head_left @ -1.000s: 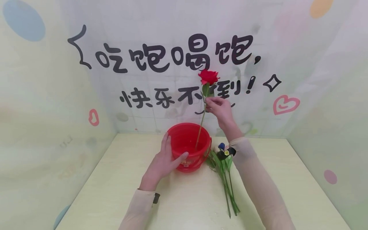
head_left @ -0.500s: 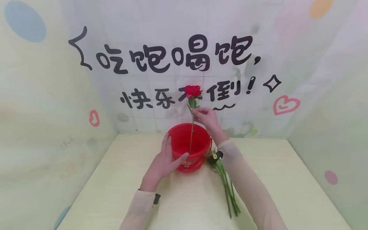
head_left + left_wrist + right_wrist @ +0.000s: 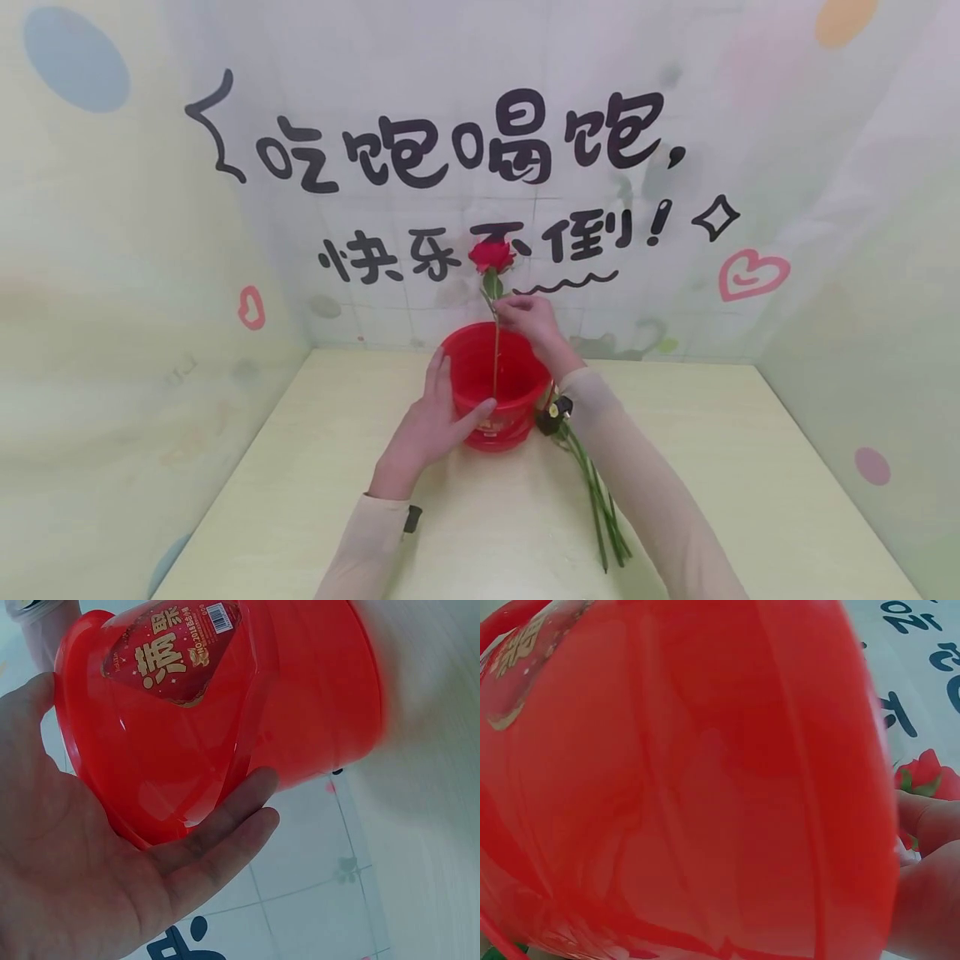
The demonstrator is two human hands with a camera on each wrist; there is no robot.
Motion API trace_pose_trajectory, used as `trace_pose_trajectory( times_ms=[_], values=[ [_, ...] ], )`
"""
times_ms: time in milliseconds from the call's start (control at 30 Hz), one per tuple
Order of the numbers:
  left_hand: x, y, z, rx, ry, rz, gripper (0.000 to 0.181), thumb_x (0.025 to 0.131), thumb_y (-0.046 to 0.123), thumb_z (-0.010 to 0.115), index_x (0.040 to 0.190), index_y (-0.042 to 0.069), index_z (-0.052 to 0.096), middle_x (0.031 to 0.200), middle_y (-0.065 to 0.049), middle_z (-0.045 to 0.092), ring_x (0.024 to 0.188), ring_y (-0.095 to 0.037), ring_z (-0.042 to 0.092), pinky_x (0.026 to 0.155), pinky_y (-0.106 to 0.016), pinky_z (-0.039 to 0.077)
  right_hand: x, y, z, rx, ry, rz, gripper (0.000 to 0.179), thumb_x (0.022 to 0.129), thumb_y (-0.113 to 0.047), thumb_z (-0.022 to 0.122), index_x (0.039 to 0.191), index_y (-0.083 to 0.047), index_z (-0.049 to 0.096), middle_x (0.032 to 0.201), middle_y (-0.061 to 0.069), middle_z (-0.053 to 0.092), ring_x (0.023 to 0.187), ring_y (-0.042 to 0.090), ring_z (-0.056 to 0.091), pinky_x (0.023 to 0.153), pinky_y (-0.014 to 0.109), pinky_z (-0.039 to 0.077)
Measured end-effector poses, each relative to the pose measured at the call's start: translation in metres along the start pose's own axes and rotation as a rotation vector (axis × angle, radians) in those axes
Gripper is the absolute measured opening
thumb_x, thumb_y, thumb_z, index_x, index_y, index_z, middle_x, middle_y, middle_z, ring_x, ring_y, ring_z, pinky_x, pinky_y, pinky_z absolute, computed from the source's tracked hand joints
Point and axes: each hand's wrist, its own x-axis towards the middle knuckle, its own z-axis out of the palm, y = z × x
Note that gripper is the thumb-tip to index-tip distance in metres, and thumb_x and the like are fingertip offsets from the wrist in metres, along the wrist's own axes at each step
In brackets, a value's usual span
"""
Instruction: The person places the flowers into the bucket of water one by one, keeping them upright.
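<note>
A red plastic bucket (image 3: 468, 358) stands upright on the table. My left hand (image 3: 422, 435) holds its left side, thumb at the near rim and fingers along the outer wall. In the left wrist view a printed label (image 3: 176, 652) shows on the bucket (image 3: 165, 735). With thumb and fingertips my right hand (image 3: 531, 321) pinches the stem of a red artificial rose (image 3: 492, 257), just below its leaves. The stem points down, its lower end inside the bucket. In the right wrist view the bucket (image 3: 727, 780) hides most of that hand (image 3: 930, 892).
Several more flower stems (image 3: 600, 504) lie on the pale table (image 3: 300, 500) right of the bucket. The right forearm and its wrist camera (image 3: 553, 414) cover their heads. A printed backdrop (image 3: 420, 321) closes the back and both sides.
My right hand has moved left and down with the rose, so the stem now stands near upright and lower in the bucket. The left hand and bucket have stayed in place.
</note>
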Motion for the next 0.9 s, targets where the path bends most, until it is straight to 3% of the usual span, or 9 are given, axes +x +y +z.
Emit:
trace_pose_trajectory(
  times_ms=[633,900],
  values=[
    [-0.003,0.001,0.004,0.011,0.014,-0.007,0.124,0.086,0.072,0.073,0.170,0.016,0.001,0.163,-0.008,0.036,0.129,-0.030,0.059,0.084,-0.048,0.064,0.000,0.009,0.004,-0.039,0.006,0.023,0.031,0.100,-0.020,0.076,0.127,-0.004,0.073,0.119,0.015,0.073,0.109,0.030,0.073,0.099,0.039,0.059],
    [-0.006,0.005,0.006,0.007,0.040,0.019,0.122,0.087,0.073,0.070,0.170,0.016,0.001,0.162,-0.008,0.038,0.127,-0.030,0.061,0.084,-0.048,0.064,0.004,0.016,0.008,-0.107,0.022,-0.064,0.029,0.101,-0.015,0.074,0.126,0.000,0.073,0.116,0.019,0.075,0.105,0.032,0.075,0.095,0.040,0.061]
  ],
)
